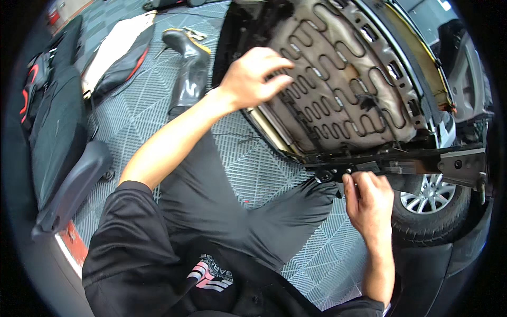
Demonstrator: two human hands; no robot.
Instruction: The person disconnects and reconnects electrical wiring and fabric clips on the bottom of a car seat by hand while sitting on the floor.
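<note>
A car seat [343,90] lies tipped over, baring its underside of dark zigzag springs over brownish padding. My left hand [257,78] hovers over the seat's left side, thumb and forefinger apart with nothing between them. Along the seat's near side runs a dark metal rail [406,165] with holes and brackets. At this rail my right hand [371,199] is closed, thumb against curled fingers. Whatever it may pinch is too small or hidden to name. Just left of those fingertips sits a round dark fitting [325,176] on the rail.
My outstretched legs flank the seat's near corner, with a black rubber boot [190,68] on the left foot. Grey grid tiles [132,116] cover the floor. Another dark seat [58,132] stands at left, near a black-and-white cover [119,53]. A wheel [430,198] is at right.
</note>
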